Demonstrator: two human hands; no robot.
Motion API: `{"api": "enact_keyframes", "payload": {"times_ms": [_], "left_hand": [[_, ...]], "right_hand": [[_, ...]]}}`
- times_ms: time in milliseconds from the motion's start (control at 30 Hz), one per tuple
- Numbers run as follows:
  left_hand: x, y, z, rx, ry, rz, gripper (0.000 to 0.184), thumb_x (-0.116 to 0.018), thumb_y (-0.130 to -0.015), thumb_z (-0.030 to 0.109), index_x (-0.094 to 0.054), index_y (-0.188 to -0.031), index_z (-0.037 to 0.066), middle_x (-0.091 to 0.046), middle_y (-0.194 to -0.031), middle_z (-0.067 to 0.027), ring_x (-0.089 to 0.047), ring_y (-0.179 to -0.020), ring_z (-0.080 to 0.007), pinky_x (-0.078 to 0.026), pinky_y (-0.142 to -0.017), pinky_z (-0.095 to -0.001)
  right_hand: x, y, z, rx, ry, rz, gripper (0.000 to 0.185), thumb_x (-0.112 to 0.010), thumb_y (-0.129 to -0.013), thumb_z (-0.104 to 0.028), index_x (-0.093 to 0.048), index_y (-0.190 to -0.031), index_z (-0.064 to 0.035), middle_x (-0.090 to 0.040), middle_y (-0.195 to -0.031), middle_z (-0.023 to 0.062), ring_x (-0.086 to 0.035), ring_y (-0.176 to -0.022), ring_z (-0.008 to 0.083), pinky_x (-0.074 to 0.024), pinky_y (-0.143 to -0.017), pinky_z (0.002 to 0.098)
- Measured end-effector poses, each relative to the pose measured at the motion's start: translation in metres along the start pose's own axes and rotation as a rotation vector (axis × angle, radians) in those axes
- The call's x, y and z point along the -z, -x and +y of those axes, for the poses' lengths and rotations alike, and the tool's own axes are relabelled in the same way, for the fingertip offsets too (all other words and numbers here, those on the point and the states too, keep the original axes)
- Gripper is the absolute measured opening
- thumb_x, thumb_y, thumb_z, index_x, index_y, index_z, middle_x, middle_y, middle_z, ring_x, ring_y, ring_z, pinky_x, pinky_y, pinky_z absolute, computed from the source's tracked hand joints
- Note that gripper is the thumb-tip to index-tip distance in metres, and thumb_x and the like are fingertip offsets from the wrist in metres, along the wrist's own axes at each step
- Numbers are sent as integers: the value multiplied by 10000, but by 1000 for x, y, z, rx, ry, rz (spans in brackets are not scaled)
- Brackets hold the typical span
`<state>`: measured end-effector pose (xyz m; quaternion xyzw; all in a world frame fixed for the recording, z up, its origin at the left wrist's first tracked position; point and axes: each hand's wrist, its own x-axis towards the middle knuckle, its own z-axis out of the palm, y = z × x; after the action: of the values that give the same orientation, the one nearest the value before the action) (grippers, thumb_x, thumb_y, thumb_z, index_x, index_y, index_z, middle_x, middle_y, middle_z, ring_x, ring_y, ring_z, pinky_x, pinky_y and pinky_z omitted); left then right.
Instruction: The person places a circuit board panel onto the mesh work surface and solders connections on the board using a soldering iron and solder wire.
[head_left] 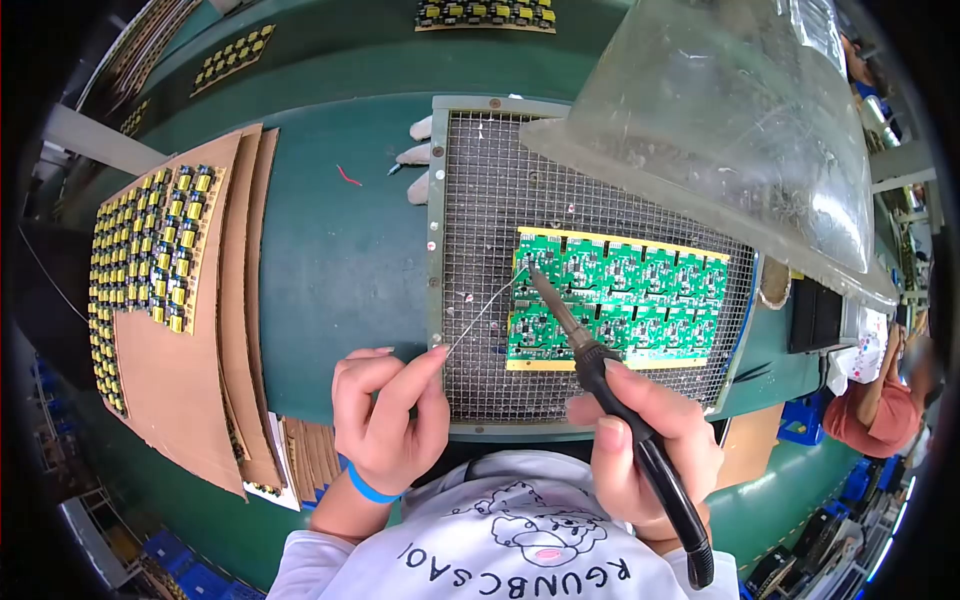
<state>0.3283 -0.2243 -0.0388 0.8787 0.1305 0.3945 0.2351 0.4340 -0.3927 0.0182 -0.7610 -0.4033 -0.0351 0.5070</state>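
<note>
A green circuit board panel (620, 300) with yellow edge strips lies flat on a wire mesh frame (480, 210). My right hand (650, 440) grips a soldering iron (598, 362) by its black handle. The iron's tip reaches the panel's upper left part. Between thumb and fingertips, my left hand (392, 410) pinches a thin strand of solder wire (482, 312), whose far end runs to the same spot by the tip. Whether tip and wire touch is too small to tell.
A clear plastic hood (720, 130) overhangs the mesh frame's right side. Stacked cardboard sheets (215, 330) with yellow-component boards (150, 245) stand at left. A red wire scrap (348, 176) lies on the green table (335, 260). Another person (880, 410) is at far right.
</note>
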Motion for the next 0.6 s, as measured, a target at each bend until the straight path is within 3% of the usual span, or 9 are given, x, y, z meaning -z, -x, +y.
{"api": "enact_keyframes", "payload": {"times_ms": [133,267,367,567,600], "left_hand": [[-1,0,-3,-9,0,12,276,-646,-703,-84,-692,-945,40,-469,-774,-53,-478,-669,-196,-487,-690,-350],[-3,0,-5,-22,-5,25,320,-681,-664,-75,-710,-952,62,-457,-763,-35,-471,-655,-185,-498,-666,-340],[-3,1,-2,-3,16,16,242,-616,-735,-98,-677,-935,24,-484,-787,-68,-487,-686,-208,-478,-712,-357],[1,7,-5,-1,11,52,226,-594,-759,-83,-674,-941,24,-490,-834,-69,-481,-716,-207,-461,-729,-359],[1,8,-5,-1,11,51,226,-594,-759,-83,-674,-941,24,-490,-834,-69,-481,-716,-207,-461,-729,-359]], "right_hand": [[1,-7,-8,-28,11,-117,389,-708,-774,-71,-571,-1071,139,-654,-717,178,-648,-555,284,-520,-503,321],[-12,-10,-10,216,210,-26,339,-749,-710,-37,-609,-972,125,-683,-818,170,-606,-497,161,-484,-456,254],[-16,-16,-12,340,269,-7,319,-728,-725,-25,-594,-952,155,-677,-813,189,-605,-497,155,-476,-430,234],[-12,-11,-14,305,251,-15,330,-731,-727,-33,-589,-952,163,-673,-806,193,-602,-492,151,-474,-426,234],[-4,-8,-19,186,238,-94,314,-703,-766,-61,-596,-1001,118,-678,-795,172,-640,-570,172,-510,-513,255]]}}
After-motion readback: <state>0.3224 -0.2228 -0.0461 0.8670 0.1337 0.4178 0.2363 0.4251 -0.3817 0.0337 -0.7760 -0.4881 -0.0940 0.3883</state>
